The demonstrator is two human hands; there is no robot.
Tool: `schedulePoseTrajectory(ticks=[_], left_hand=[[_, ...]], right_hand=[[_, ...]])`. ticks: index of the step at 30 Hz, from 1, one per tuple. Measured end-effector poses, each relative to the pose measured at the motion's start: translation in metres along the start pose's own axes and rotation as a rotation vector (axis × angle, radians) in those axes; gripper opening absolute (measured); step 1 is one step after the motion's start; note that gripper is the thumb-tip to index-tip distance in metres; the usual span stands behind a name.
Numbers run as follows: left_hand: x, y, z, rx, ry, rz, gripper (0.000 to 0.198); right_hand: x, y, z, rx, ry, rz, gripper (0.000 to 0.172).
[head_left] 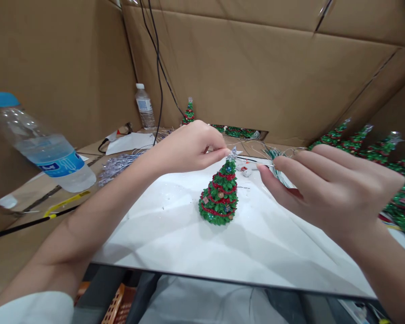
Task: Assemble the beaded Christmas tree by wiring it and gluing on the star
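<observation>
The left hand [198,146] pinches the silver star [233,154] atop a miniature Christmas tree [220,195]; the right hand [334,191] grips a thin rod [263,164].

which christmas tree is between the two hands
The green conical tree with red garlands at the middle of the smooth white tabletop; the other green trees are farther back or right.

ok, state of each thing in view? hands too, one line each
Left hand: pinched at the star
Right hand: pinched on a thin rod
Front tree: upright, decorated, star at its top
Back tree: upright, base hidden
Large bottle: blue cap on, part full
Small bottle: standing, white cap on
Black cables: hanging, crossed
</observation>
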State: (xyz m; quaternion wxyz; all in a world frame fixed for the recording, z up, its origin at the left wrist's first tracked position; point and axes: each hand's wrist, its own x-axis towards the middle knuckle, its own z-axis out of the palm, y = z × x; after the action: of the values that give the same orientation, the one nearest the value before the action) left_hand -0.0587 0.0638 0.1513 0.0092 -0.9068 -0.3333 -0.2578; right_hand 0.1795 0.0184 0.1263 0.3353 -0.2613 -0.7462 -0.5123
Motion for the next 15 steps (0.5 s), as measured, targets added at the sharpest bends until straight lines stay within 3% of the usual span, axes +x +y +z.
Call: schedulePoseTrajectory(ticks=[9, 15], left_hand=[[0.0, 0.0, 0.0, -0.007, -0.006, 0.032, 0.034], [0.0, 0.0, 0.001, 0.001, -0.003, 0.032, 0.035]], right_hand=[[0.009, -0.004, 0.003, -0.027, -0.04, -0.025, 0.039], [0.015, -0.013, -0.008, -0.076, -0.146, -0.004, 0.038]])
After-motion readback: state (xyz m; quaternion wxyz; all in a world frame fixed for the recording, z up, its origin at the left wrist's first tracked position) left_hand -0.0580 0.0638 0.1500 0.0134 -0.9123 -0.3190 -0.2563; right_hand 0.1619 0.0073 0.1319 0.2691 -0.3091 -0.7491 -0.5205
